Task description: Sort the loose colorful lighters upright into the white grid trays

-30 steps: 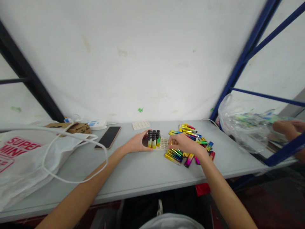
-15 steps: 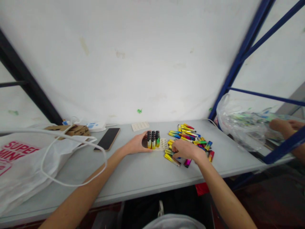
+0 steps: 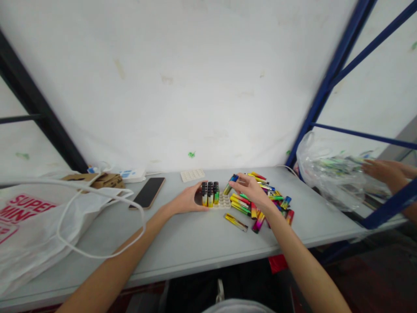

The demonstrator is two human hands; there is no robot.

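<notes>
Several lighters [image 3: 210,199] with black tops stand upright in rows at the left end of a cream tray with round pockets [image 3: 224,201]. My left hand [image 3: 187,199] curves round that end, thumb in front and fingers behind, gripping it. Between finger and thumb of my right hand [image 3: 251,188] is a blue and yellow lighter [image 3: 230,184], tilted above the tray's open pockets. Below and right of that hand lies a loose pile of colourful metallic lighters [image 3: 257,217], partly hidden by my wrist. One yellow lighter [image 3: 236,222] lies apart at the front.
A second cream tray [image 3: 192,175] lies by the wall. Left are a phone [image 3: 148,192], cardboard [image 3: 109,180], a white cable [image 3: 97,256] and a white bag [image 3: 35,230]. Past the blue frame [image 3: 322,93], another person's hands [image 3: 386,171] are beside a clear plastic bag [image 3: 329,174].
My right hand has risen from the pile and moved up towards the tray, now with a blue and yellow lighter in it. My left hand keeps its place at the tray.
</notes>
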